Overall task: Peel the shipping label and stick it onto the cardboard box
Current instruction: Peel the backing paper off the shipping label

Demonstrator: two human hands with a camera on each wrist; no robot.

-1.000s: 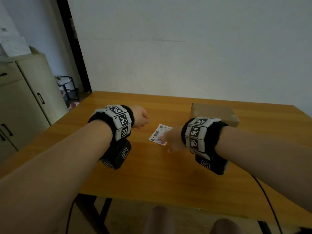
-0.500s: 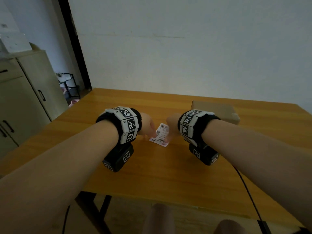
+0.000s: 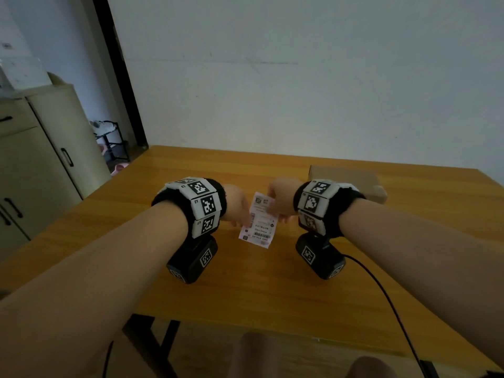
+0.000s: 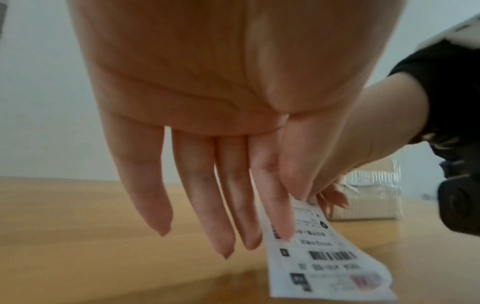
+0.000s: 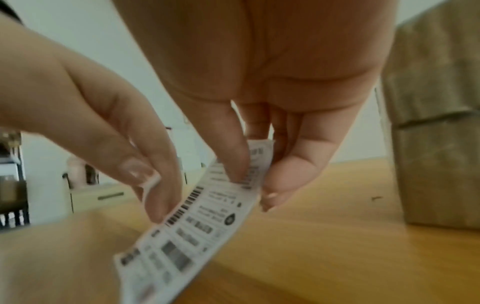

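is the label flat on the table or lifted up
Lifted: the right hand and left hand pinch the shipping label, which curves down toward the table.

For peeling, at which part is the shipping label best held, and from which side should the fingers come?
Probably the upper short end, pinched front and back from above, as the right hand does: the shipping label is a thin, limp strip curving downward. The left hand pinches its left long edge.
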